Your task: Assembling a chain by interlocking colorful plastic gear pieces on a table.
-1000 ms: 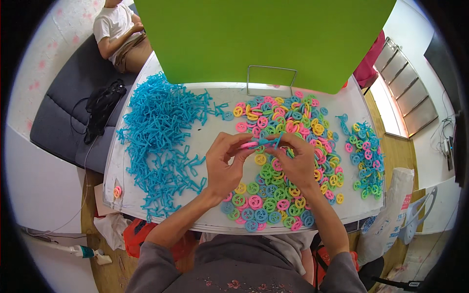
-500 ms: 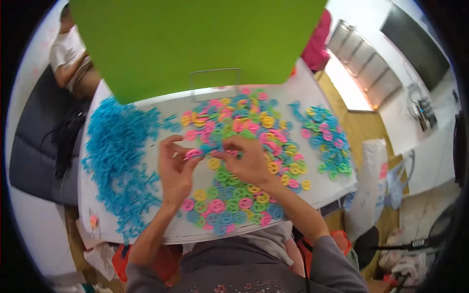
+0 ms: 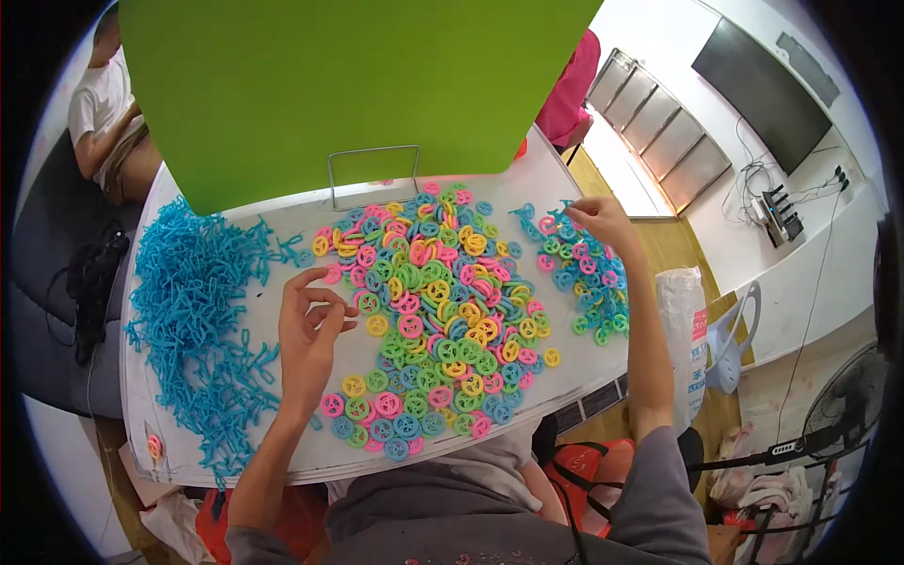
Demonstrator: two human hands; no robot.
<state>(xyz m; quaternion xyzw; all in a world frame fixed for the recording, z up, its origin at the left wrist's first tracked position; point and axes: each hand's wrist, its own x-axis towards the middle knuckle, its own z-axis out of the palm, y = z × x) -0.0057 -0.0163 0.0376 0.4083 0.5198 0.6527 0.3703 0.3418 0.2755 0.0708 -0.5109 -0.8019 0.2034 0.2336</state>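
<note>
The person's R hand (image 3: pixel 607 224) is over the small mixed pile (image 3: pixel 589 268) of wheels & blue pcs at the table's R side, thumb & fingertips pinched narrow on a blue pc (image 3: pixel 564 213). L hand (image 3: pixel 309 325) hangs betw. the big heap of blue plastic pcs (image 3: pixel 184 282) and the spread of pink, yellow, green & blue wheels (image 3: pixel 424 273) — fingers loosely curled, thumb apart, nothing held. All of it's on a white table (image 3: pixel 570 370) w/ a green board (image 3: pixel 358 85) at the far side.
</note>
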